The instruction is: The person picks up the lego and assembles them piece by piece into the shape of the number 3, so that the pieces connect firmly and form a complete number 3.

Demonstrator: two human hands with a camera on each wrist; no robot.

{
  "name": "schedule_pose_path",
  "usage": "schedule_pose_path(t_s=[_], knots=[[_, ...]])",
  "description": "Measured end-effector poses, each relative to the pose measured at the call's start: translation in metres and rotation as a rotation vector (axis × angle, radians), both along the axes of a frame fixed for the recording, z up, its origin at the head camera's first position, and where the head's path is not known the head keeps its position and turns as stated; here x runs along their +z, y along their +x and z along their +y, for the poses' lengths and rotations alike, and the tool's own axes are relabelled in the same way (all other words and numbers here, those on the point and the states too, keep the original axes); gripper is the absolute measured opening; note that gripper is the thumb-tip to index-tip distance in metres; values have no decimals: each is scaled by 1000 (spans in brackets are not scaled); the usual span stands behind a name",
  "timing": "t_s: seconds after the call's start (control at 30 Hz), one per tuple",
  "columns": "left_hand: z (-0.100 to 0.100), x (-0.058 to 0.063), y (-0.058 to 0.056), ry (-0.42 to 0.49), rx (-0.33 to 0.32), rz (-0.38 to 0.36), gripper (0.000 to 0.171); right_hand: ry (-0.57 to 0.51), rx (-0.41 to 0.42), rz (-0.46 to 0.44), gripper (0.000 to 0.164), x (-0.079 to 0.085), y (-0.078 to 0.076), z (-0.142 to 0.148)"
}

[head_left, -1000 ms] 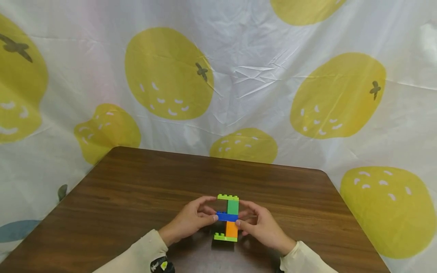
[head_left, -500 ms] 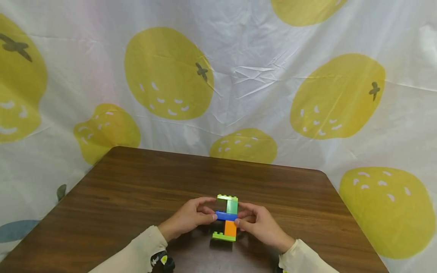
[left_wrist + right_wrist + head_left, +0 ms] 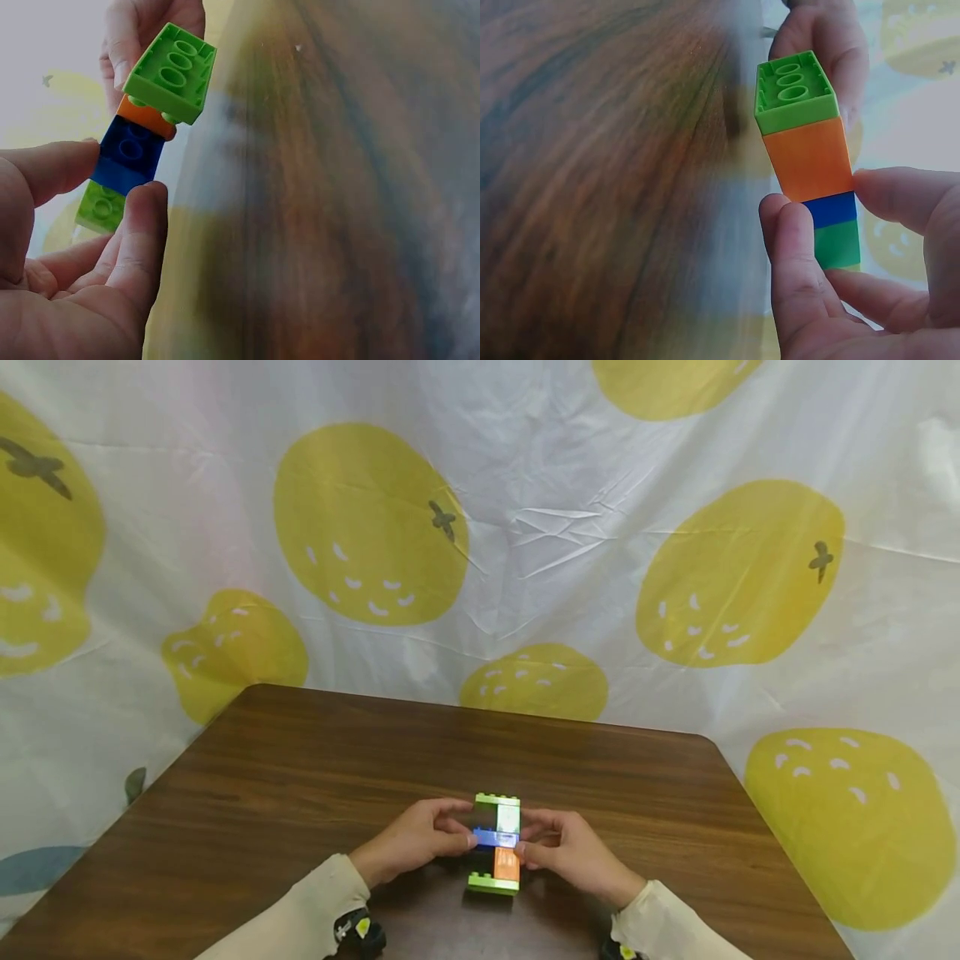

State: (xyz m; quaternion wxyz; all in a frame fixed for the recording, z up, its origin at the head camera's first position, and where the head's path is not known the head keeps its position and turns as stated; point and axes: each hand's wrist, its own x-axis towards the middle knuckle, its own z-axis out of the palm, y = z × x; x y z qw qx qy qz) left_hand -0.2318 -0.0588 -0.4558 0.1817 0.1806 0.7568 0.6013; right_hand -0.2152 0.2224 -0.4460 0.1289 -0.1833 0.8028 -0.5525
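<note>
A stack of toy building bricks is held up between both hands. From top to bottom in the head view come a lime green brick (image 3: pixel 491 798), a green brick (image 3: pixel 507 817), a blue brick (image 3: pixel 487 837), an orange brick (image 3: pixel 506 863) and another lime green brick (image 3: pixel 492 884). My left hand (image 3: pixel 416 839) pinches the left end of the blue brick (image 3: pixel 127 161) between thumb and fingers. My right hand (image 3: pixel 573 856) grips the stack's right side around the blue brick (image 3: pixel 831 211). The hollow underside of the bottom lime brick (image 3: pixel 793 86) shows in both wrist views.
A dark brown wooden table (image 3: pixel 337 752) lies below the hands. Behind it hangs a white cloth (image 3: pixel 525 568) printed with yellow lemons. Dark bands (image 3: pixel 362 935) are worn at the wrists over cream sleeves (image 3: pixel 288 914).
Both hands keep their hold. The stack has shifted slightly left and tilted a little, so glare now brightens the faces of the green, blue and orange bricks.
</note>
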Motion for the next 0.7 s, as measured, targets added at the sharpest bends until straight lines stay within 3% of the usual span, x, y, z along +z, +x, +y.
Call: schedule_pose_path(t_s=[0.2, 0.7], knots=[[-1, -1, -2, 2, -21, -30, 65, 14, 11, -40, 74, 0, -1, -1], [-2, -5, -9, 16, -33, -89, 67, -5, 48, -98, 70, -5, -11, -4]])
